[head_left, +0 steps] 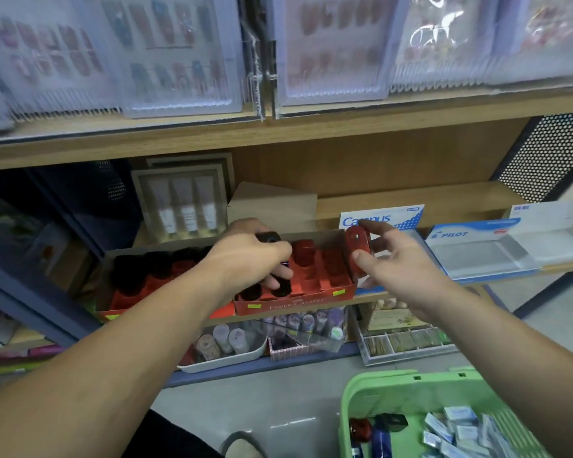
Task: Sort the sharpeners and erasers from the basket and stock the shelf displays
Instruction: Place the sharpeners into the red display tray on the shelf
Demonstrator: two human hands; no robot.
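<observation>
My left hand (250, 252) grips a black sharpener (268, 238) over the red display box (298, 300) on the middle shelf. Several black and red sharpeners stand in that box's slots. My right hand (397, 259) pinches a red sharpener (357, 247) between thumb and fingers just above the box's right end. A second red box (113, 304) to the left holds several black sharpeners. The green basket (371, 388) sits on the floor at the lower right, with a few sharpeners (361, 429) and several white-blue erasers (460, 428) inside.
A Campus eraser box (382, 218) and a Pilot display box (477, 246) stand on the shelf to the right. Packs of nail stickers hang on the shelf above. Below are a white tray of small bottles (225, 345) and a divided tray (407, 342).
</observation>
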